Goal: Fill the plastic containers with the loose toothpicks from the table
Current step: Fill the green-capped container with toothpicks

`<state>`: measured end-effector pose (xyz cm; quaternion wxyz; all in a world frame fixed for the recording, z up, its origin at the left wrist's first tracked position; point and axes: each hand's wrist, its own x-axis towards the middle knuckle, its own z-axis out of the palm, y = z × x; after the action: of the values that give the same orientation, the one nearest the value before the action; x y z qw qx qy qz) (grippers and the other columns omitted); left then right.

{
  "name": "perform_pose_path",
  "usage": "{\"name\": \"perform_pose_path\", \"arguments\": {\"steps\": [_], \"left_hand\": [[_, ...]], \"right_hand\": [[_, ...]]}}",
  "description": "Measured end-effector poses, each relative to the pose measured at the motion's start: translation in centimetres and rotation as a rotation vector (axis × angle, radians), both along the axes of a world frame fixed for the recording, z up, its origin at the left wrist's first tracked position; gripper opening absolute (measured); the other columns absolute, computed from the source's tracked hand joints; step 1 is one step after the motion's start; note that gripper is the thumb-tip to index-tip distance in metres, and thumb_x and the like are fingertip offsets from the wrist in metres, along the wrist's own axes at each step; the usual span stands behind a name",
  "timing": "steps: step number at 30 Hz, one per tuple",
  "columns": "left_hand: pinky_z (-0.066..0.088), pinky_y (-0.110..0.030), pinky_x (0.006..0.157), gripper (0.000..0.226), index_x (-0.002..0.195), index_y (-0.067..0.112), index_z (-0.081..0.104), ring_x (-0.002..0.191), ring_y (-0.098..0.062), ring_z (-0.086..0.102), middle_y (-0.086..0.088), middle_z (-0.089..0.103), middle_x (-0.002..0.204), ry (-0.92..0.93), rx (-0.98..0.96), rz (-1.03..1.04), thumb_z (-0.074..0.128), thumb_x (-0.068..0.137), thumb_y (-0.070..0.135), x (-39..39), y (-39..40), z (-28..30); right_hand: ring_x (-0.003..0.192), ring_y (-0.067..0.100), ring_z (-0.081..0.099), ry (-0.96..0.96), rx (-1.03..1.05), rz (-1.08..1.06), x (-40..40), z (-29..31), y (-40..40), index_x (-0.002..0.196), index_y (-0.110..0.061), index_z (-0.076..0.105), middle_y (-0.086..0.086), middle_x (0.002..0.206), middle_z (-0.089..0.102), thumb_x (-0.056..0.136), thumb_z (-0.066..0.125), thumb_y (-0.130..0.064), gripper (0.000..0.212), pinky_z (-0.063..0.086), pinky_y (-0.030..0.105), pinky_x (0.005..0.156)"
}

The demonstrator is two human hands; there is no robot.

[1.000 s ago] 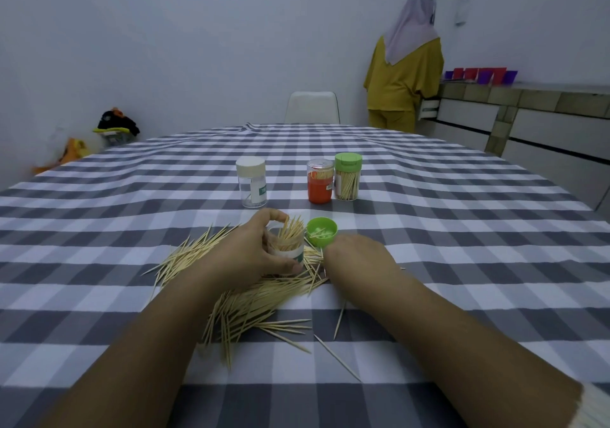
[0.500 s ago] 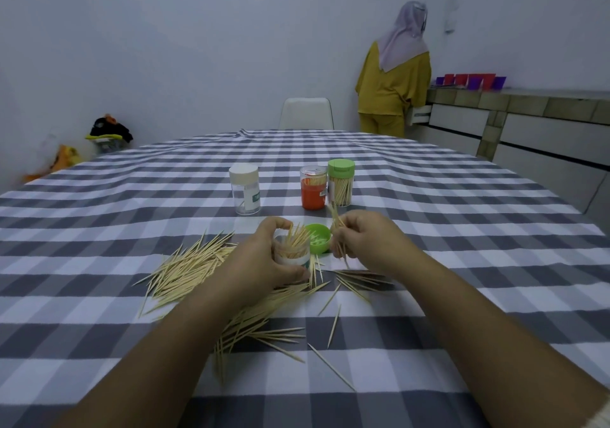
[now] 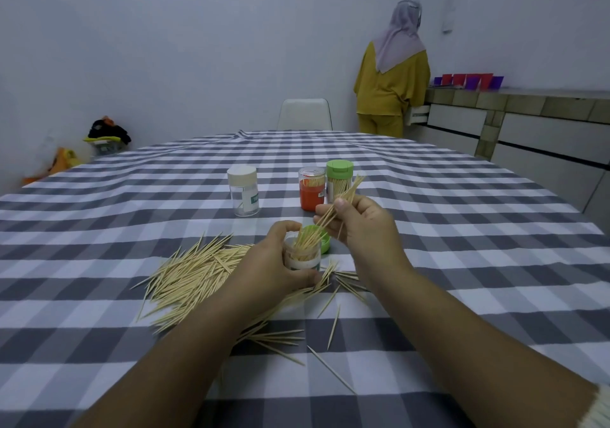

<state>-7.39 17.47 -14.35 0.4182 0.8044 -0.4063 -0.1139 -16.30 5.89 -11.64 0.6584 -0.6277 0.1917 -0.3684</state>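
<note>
My left hand [image 3: 272, 262] grips a small clear plastic container [image 3: 303, 257] standing open on the checked tablecloth, partly filled with upright toothpicks. My right hand [image 3: 361, 226] pinches a small bundle of toothpicks [image 3: 340, 204], tilted with its lower tips over the container's mouth. A big pile of loose toothpicks [image 3: 201, 275] lies to the left and in front of the container, partly hidden under my left arm. The green lid [image 3: 318, 237] lies upside down just behind the container.
Behind stand three more containers: a white-capped clear one [image 3: 243, 190], an orange one [image 3: 311, 188] and a green-capped one [image 3: 339, 180]. A white chair [image 3: 304, 114] is at the table's far end. A person in yellow [image 3: 392, 74] stands at a counter [image 3: 528, 97] at the back right.
My right hand picked up a bundle of toothpicks from the table right of the container, lifted it and tilted it over the container's mouth. My left hand stayed on the container.
</note>
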Motion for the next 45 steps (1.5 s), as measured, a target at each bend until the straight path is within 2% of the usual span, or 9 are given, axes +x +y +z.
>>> {"name": "perform_pose_path", "arguments": {"steps": [9, 20, 25, 27, 30, 33, 38, 42, 45], "left_hand": [[0.052, -0.016, 0.071, 0.069, 0.118, 0.045, 0.034, 0.083, 0.005, 0.062, 0.022, 0.058, 0.090, -0.015, -0.007, -0.010, 0.083, 0.070, 0.032, -0.1, -0.1, 0.0], [0.049, -0.012, 0.070, 0.072, 0.128, 0.037, 0.037, 0.087, 0.002, 0.062, 0.013, 0.062, 0.104, -0.047, -0.003, -0.007, 0.082, 0.071, 0.033, -0.4, -0.3, -0.1], [0.053, -0.020, 0.077, 0.073, 0.128, 0.036, 0.037, 0.090, 0.000, 0.062, 0.013, 0.062, 0.106, -0.042, -0.006, -0.005, 0.082, 0.071, 0.034, -0.5, -0.3, -0.1], [0.054, -0.023, 0.080, 0.073, 0.128, 0.036, 0.038, 0.091, -0.001, 0.063, 0.013, 0.063, 0.107, -0.046, -0.007, -0.009, 0.082, 0.070, 0.035, -0.5, -0.4, -0.1], [0.055, -0.024, 0.080, 0.074, 0.128, 0.035, 0.039, 0.089, 0.001, 0.063, 0.013, 0.064, 0.104, -0.039, -0.014, -0.014, 0.083, 0.069, 0.034, -0.4, -0.4, -0.1], [0.053, -0.019, 0.075, 0.075, 0.129, 0.035, 0.038, 0.087, 0.002, 0.063, 0.015, 0.062, 0.100, -0.032, -0.014, -0.012, 0.083, 0.070, 0.033, -0.5, -0.3, 0.0], [0.057, -0.024, 0.077, 0.071, 0.125, 0.037, 0.039, 0.084, 0.001, 0.065, 0.014, 0.064, 0.096, -0.026, -0.030, -0.014, 0.083, 0.070, 0.033, -0.4, -0.4, -0.2], [0.056, -0.026, 0.080, 0.073, 0.126, 0.038, 0.039, 0.086, 0.001, 0.065, 0.012, 0.065, 0.101, -0.012, -0.030, -0.011, 0.084, 0.069, 0.033, -0.3, -0.3, -0.2], [0.056, -0.024, 0.078, 0.072, 0.125, 0.038, 0.039, 0.084, 0.003, 0.065, 0.014, 0.065, 0.098, -0.013, -0.037, -0.021, 0.084, 0.069, 0.033, -0.3, -0.3, -0.2]], "right_hand": [[0.103, 0.010, 0.063, 0.132, -0.097, 0.092, 0.6, -1.0, 0.9, 0.091, -0.030, 0.059, -0.006, 0.111, 0.068, 0.100, 0.045, -0.026, 0.017, 0.052, 0.027, 0.083], [0.102, 0.000, 0.060, 0.096, -0.098, 0.117, 0.2, -0.5, 1.1, 0.108, -0.030, 0.051, -0.012, 0.116, 0.066, 0.103, 0.036, -0.028, 0.016, 0.052, 0.014, 0.074], [0.106, 0.004, 0.060, 0.033, -0.098, 0.067, 0.3, -0.3, 1.1, 0.103, -0.034, 0.053, -0.013, 0.115, 0.067, 0.103, 0.035, -0.029, 0.019, 0.054, 0.028, 0.086], [0.103, 0.003, 0.060, 0.042, -0.077, 0.090, 0.3, -0.4, 1.2, 0.105, -0.035, 0.054, -0.014, 0.116, 0.066, 0.103, 0.035, -0.030, 0.019, 0.054, 0.022, 0.081], [0.087, -0.006, 0.060, 0.113, -0.041, 0.137, 0.2, -0.7, 1.4, 0.107, -0.035, 0.057, -0.015, 0.117, 0.063, 0.103, 0.036, -0.030, 0.022, 0.047, 0.005, 0.057], [0.078, -0.011, 0.055, 0.149, -0.041, 0.154, 0.1, -1.0, 1.1, 0.116, -0.029, 0.058, -0.018, 0.106, 0.060, 0.103, 0.035, -0.029, 0.026, 0.042, 0.002, 0.050], [0.094, 0.003, 0.058, 0.252, -0.093, 0.154, 0.5, -1.4, 1.1, 0.111, -0.032, 0.051, -0.009, 0.106, 0.057, 0.102, 0.039, -0.030, 0.015, 0.048, 0.018, 0.071], [0.094, -0.009, 0.049, 0.138, -0.142, 0.100, 0.3, -1.1, 1.0, 0.132, -0.034, 0.040, -0.016, 0.119, 0.048, 0.102, 0.038, -0.031, 0.031, 0.044, 0.003, 0.063], [0.109, -0.005, 0.046, 0.137, -0.233, 0.082, 0.2, -1.2, 0.8, 0.137, -0.036, 0.042, -0.019, 0.124, 0.044, 0.102, 0.037, -0.029, 0.036, 0.041, 0.000, 0.069]]}}
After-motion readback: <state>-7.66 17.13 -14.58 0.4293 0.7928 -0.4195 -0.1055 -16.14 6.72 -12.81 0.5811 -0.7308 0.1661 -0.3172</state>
